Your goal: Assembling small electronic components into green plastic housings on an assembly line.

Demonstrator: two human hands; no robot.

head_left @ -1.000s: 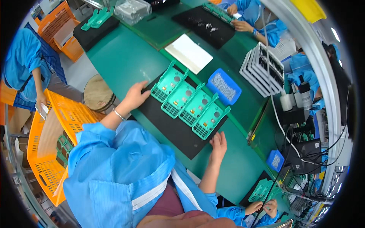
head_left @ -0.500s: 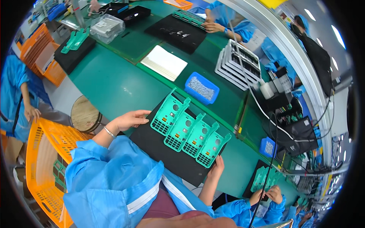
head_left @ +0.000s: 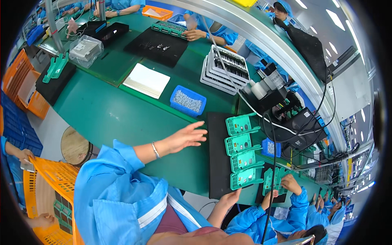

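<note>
Mat (head_left: pixel 218 155) and its row of four green frames (head_left: pixel 244 161) have just slid right along the worktop (head_left: pixel 122 116), away from the blue tray (head_left: pixel 188 101). My left hand (head_left: pixel 185 137) is off it now: fingers spread wide, empty, just beside its left edge. My right hand (head_left: pixel 228 200) is at its near end; whether those fingers pinch, can't tell. I read it as the whole set being shifted, row intact. Near end lies close to the worktop's edge. Tight on the right by a co-worker's frames (head_left: pixel 267 182); bare room to the left.

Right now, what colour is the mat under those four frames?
The mat is black; best view: head.
</note>
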